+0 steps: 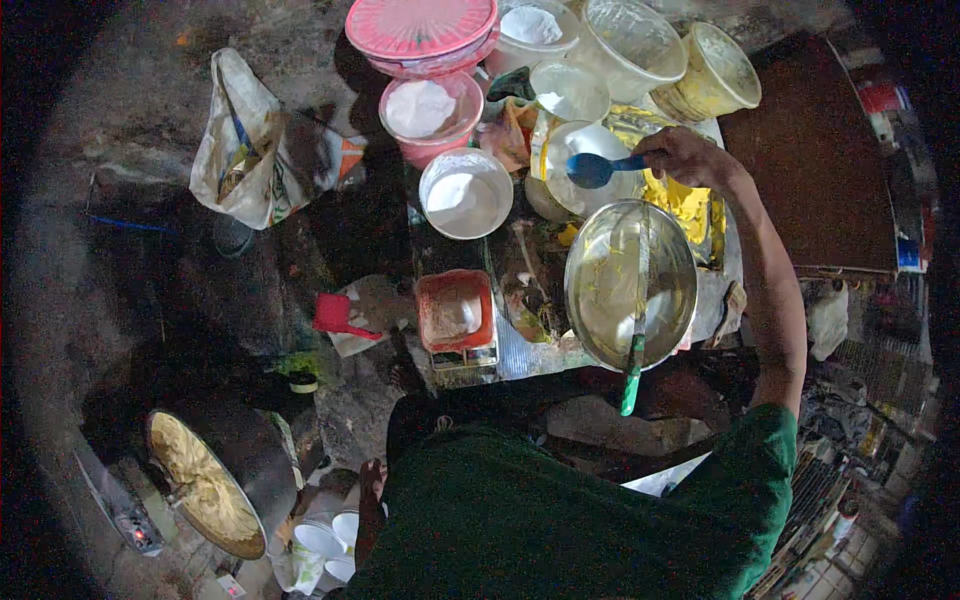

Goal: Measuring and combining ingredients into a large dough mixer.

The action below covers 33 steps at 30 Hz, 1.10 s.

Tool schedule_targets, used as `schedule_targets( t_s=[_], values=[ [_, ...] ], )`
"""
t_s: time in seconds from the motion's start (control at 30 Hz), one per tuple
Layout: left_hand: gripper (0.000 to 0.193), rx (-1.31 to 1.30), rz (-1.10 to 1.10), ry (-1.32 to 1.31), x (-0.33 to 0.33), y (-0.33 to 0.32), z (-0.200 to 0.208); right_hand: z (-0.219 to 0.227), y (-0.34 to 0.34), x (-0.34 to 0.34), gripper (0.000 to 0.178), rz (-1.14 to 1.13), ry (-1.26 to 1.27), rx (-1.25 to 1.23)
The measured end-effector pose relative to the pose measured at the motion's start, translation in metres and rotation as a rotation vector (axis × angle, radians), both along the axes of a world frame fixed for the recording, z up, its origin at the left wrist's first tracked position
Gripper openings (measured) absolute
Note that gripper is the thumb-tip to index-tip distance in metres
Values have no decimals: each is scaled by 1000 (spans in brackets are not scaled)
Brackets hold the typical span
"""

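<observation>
My right hand (685, 160) is closed round the handle of a blue plastic spoon (590, 171). The spoon's bowl hangs over a round whitish tub (606, 205) on the table. Nearer to me stands a steel bowl (583, 318), and a long spatula with a green handle (632, 378) lies across it, its blade smeared pale yellow. Down at my left side, my left hand (372, 487) hangs in shadow, partly hidden by my body. Its visible fingers look stretched out, with nothing seen in them, close to several white cups (320, 540).
Tubs of white powder (466, 197) and a pink lidded tub (420, 28) stand at the back. An orange-red square container (455, 310) sits near the front edge, left of the bowl. A red scoop (345, 317) lies further left; a large mixing bowl with cream-coloured batter (205, 480) is lower left.
</observation>
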<state>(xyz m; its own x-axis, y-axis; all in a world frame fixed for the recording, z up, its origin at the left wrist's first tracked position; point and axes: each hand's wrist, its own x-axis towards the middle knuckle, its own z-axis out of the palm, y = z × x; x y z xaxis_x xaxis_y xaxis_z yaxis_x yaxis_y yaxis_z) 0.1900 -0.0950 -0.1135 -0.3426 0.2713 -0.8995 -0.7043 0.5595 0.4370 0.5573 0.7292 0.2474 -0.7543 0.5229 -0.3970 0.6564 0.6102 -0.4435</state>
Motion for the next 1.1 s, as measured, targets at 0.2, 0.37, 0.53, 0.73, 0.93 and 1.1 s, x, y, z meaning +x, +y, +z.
schedule_targets(
  t_s=[0.2,0.37,0.53,0.73,0.93,1.1],
  values=[
    [32,-166,294,-367,-22,-11,-3,-33,-6,-32,20,305,-3,257],
    [36,-220,72,-351,-41,-6,14,-27,-9,-25,26,28,21,-245],
    [36,-123,269,-232,-26,32,9,-50,-1,1,30,185,108,-1],
    [31,212,175,-177,-33,39,-24,-32,-10,5,25,-413,-65,-264],
    [29,681,311,-892,-63,69,-31,-66,-21,69,27,-473,283,-339],
    [28,395,35,-357,-78,89,-32,-52,-44,105,31,-700,330,-280]
  ],
)
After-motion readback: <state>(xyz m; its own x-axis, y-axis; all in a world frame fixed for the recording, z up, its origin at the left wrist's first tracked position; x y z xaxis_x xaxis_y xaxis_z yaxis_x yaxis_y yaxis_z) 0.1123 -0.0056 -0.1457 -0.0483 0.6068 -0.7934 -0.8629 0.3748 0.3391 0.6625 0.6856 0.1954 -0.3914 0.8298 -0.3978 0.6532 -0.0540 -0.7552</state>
